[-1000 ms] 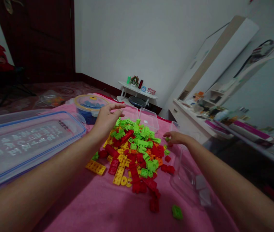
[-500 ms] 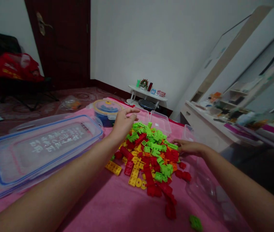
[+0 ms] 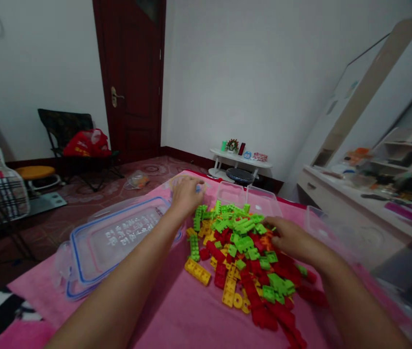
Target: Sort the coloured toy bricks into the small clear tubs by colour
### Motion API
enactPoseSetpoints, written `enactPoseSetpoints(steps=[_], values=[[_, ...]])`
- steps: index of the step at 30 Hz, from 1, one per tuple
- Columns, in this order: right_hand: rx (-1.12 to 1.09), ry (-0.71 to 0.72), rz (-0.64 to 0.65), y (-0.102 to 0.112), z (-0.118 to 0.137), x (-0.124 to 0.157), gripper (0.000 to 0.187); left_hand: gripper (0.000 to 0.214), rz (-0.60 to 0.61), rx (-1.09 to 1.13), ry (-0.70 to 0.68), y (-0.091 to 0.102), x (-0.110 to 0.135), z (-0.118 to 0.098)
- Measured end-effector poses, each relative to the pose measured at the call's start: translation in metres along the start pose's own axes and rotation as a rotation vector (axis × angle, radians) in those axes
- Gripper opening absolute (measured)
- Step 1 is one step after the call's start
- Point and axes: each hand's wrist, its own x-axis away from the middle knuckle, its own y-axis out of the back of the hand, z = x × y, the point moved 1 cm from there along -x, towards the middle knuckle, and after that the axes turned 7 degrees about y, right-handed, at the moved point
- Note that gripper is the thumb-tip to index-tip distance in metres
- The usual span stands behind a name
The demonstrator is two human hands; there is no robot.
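My left hand [image 3: 187, 195] reaches over the round lidded container [image 3: 174, 181] at the far side of the pink cloth, fingers curled down at it; the hand covers most of the container. My right hand [image 3: 293, 238] is at the right side of a pile of toy building blocks [image 3: 242, 242]. Its thumb and forefinger are apart and touch the edge of the pile, with nothing visible held. Green blocks lie mostly on top, with red, yellow and a few orange ones among and below them. A yellow block [image 3: 198, 271] lies at the near left edge.
Clear plastic lids with blue seals [image 3: 118, 242] lie stacked left of my left forearm. Clear plastic boxes [image 3: 264, 199] stand behind the pile, and another [image 3: 317, 220] is at the right. Everything rests on a pink cloth [image 3: 177, 310]. A white dresser [image 3: 337, 194] stands beyond, right.
The view has swung left and tilted up. My left hand has gone from stretched fingers beside the round container to curled fingers over it. My right hand stays at the pile's right side.
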Motion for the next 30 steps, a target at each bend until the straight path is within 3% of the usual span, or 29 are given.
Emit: enactPoseSetpoints(steps=[5, 11, 16, 21, 25, 27, 30], values=[[0.089, -0.022, -0.107, -0.009, 0.02, 0.007, 0.051, 0.079, 0.232, -0.353, 0.001, -0.012, 0.004, 0.027], [0.118, -0.058, -0.101, -0.005, 0.024, 0.012, 0.047, 0.04, 0.175, -0.291, -0.1, -0.02, 0.0, 0.032], [0.138, -0.04, -0.1, -0.005, 0.027, 0.011, 0.046, 0.038, 0.001, -0.131, -0.108, -0.009, -0.005, 0.027], [0.137, -0.066, -0.065, -0.005, 0.028, 0.01, 0.046, 0.04, -0.34, 0.174, -0.037, 0.016, -0.002, 0.02], [0.158, -0.038, -0.125, -0.006, 0.019, 0.01, 0.043, 0.036, -0.564, 0.417, -0.012, 0.046, 0.001, 0.005], [0.167, -0.02, -0.167, -0.006, 0.012, 0.01, 0.042, 0.033, -0.602, 0.585, 0.053, 0.06, -0.002, -0.001], [0.16, -0.005, -0.203, -0.004, 0.006, 0.012, 0.042, 0.032, -0.508, 0.786, 0.171, 0.078, -0.012, 0.002]])
